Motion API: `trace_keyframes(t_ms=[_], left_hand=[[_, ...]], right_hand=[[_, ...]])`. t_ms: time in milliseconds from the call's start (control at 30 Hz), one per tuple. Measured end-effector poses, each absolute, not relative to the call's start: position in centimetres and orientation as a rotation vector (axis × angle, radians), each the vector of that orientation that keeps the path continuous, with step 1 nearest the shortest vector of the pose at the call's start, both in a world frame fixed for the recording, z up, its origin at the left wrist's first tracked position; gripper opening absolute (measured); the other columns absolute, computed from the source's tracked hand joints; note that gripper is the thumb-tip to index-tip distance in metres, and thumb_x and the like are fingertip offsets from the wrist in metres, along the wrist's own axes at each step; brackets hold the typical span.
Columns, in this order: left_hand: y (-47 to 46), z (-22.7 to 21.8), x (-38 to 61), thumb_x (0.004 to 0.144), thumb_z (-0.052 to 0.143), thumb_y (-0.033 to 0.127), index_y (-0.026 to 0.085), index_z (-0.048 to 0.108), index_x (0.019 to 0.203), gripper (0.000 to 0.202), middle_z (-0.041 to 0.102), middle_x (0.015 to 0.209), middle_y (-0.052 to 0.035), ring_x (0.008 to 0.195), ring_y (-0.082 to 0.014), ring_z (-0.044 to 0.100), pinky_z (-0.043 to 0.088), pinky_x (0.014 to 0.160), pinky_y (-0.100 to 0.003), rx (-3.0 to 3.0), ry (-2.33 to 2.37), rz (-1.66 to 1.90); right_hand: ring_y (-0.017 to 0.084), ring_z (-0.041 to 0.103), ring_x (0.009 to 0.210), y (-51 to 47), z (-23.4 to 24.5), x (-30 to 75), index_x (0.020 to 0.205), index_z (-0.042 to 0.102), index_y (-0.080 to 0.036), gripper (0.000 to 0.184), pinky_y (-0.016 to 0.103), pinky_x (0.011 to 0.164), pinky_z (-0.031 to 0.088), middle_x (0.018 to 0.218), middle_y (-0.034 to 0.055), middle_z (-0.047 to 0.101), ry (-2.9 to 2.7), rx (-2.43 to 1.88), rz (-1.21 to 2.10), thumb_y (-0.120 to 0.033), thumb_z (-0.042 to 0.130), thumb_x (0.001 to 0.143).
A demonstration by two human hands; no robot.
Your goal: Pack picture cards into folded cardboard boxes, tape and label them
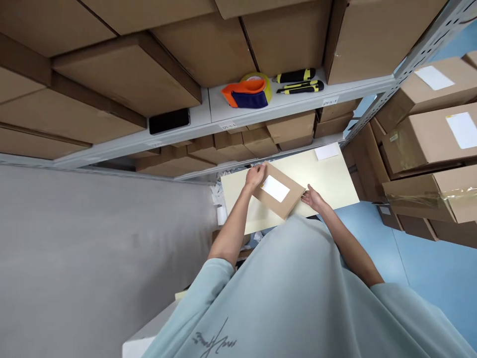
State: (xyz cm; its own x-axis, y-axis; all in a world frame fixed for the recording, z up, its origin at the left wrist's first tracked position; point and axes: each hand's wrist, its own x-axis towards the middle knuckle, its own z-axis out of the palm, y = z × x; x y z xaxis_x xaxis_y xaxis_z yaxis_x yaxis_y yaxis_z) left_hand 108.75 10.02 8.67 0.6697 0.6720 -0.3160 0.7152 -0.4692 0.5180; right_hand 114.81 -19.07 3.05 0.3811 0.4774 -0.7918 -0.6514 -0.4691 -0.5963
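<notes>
A flat brown cardboard box (265, 198) with a white label (275, 188) on its face lies at a slant over the pale cream tabletop (316, 174). My left hand (255, 176) is closed on the box's far left corner, thumb and fingers pinching the edge. Beside the opposite right corner, my right hand (312, 197) has its fingers stretched out and spread. Its fingertips are at the box's edge, and whether they touch it I cannot tell. A white paper sheet (327, 151) rests at the tabletop's far right corner.
On the grey shelf (218, 107) above are an orange and blue tape dispenser (249, 93), box cutters (301, 88) and a black phone (169, 121). Cardboard boxes (126, 69) fill the shelves. More labelled boxes (432, 144) are stacked at right. A grey wall (93, 248) stands at left.
</notes>
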Motion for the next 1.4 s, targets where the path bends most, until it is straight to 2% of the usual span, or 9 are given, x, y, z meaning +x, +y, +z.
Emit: trace_keyframes(t_ms=[233, 433, 600, 767, 967, 1100, 1233, 1300, 1400], left_hand=[[9.1, 11.4, 104.9, 0.114, 0.039, 0.058, 0.016, 0.080, 0.114, 0.059, 0.074, 0.126, -0.0132, 0.119, -0.0260, 0.065, 0.047, 0.111, -0.036, 2.162, 0.897, 0.166], [7.5, 9.1, 100.4, 0.108, 0.054, 0.058, 0.017, 0.073, 0.143, 0.057, 0.071, 0.117, -0.0128, 0.110, -0.0261, 0.070, 0.051, 0.106, -0.037, 1.988, 0.961, 0.229], [5.1, 5.4, 98.5, 0.105, 0.059, 0.045, 0.018, 0.077, 0.138, 0.045, 0.076, 0.100, -0.0094, 0.098, -0.0257, 0.073, 0.054, 0.098, -0.036, 2.010, 1.023, 0.083], [3.8, 4.6, 98.2, 0.107, 0.057, 0.041, 0.017, 0.080, 0.125, 0.038, 0.078, 0.114, -0.0136, 0.100, -0.0266, 0.075, 0.055, 0.097, -0.035, 2.071, 0.991, 0.153], [3.1, 5.0, 99.7, 0.109, 0.053, 0.050, 0.017, 0.078, 0.115, 0.041, 0.076, 0.117, -0.0175, 0.106, -0.0335, 0.074, 0.056, 0.098, -0.042, 2.203, 1.073, 0.126], [1.7, 4.7, 100.7, 0.095, 0.074, 0.063, 0.010, 0.068, 0.132, 0.064, 0.068, 0.132, -0.0259, 0.117, -0.0432, 0.072, 0.059, 0.099, -0.050, 2.258, 1.168, 0.059], [-0.3, 4.9, 101.3, 0.096, 0.071, 0.066, 0.002, 0.043, 0.161, 0.096, 0.045, 0.165, -0.0354, 0.157, -0.0501, 0.042, 0.041, 0.126, -0.061, 2.416, 1.088, 0.206], [-1.4, 5.2, 101.5, 0.106, 0.057, 0.060, 0.005, 0.033, 0.170, 0.088, 0.028, 0.179, -0.0292, 0.170, -0.0450, 0.018, 0.021, 0.137, -0.063, 2.545, 0.877, 0.248], [-3.3, 5.2, 101.5, 0.113, 0.039, 0.052, 0.012, 0.032, 0.174, 0.073, 0.021, 0.185, -0.0166, 0.174, -0.0373, 0.003, 0.006, 0.140, -0.063, 2.647, 0.540, 0.127]], right_hand=[[0.025, 0.067, 0.142, -20.6, 5.8, 112.7, 0.151, 0.060, -0.020, 0.064, 0.040, 0.114, 0.058, 0.166, 0.0147, 0.058, 0.201, -1.510, 0.947, -0.061, 0.028, 0.114], [0.029, 0.066, 0.139, -20.5, 5.8, 114.5, 0.139, 0.066, -0.020, 0.068, 0.043, 0.118, 0.052, 0.151, 0.0162, 0.069, 0.006, -1.643, 0.492, -0.069, 0.070, 0.092], [0.029, 0.072, 0.125, -20.0, 4.2, 115.9, 0.132, 0.062, -0.018, 0.056, 0.045, 0.111, 0.054, 0.138, 0.0192, 0.074, -0.114, -1.941, 0.422, -0.063, 0.058, 0.099], [0.032, 0.074, 0.110, -20.3, 4.3, 115.7, 0.129, 0.061, -0.019, 0.040, 0.043, 0.098, 0.055, 0.118, 0.0174, 0.079, -0.160, -2.385, 0.417, -0.048, 0.038, 0.112], [0.038, 0.075, 0.110, -18.7, 5.0, 115.4, 0.152, 0.049, -0.013, 0.049, 0.050, 0.099, 0.054, 0.121, 0.0234, 0.078, -0.270, -2.696, 0.522, -0.041, 0.032, 0.116], [0.041, 0.072, 0.122, -17.5, 4.3, 115.0, 0.155, 0.043, -0.007, 0.067, 0.055, 0.105, 0.054, 0.139, 0.0303, 0.069, -0.257, -2.694, 0.512, -0.058, 0.040, 0.112], [0.046, 0.038, 0.161, -17.1, 4.0, 113.9, 0.168, 0.024, 0.005, 0.105, 0.059, 0.125, 0.041, 0.174, 0.0385, 0.029, -0.488, -2.659, 0.284, -0.076, 0.043, 0.105], [0.042, 0.015, 0.171, -17.5, 4.0, 113.1, 0.173, 0.016, 0.005, 0.102, 0.060, 0.134, 0.027, 0.181, 0.0335, 0.014, -0.680, -2.642, 0.178, -0.072, 0.033, 0.109], [0.037, 0.007, 0.173, -18.7, 3.8, 112.1, 0.176, 0.012, 0.002, 0.088, 0.061, 0.136, 0.020, 0.184, 0.0276, 0.012, -0.777, -2.627, 0.197, -0.061, 0.022, 0.114]])
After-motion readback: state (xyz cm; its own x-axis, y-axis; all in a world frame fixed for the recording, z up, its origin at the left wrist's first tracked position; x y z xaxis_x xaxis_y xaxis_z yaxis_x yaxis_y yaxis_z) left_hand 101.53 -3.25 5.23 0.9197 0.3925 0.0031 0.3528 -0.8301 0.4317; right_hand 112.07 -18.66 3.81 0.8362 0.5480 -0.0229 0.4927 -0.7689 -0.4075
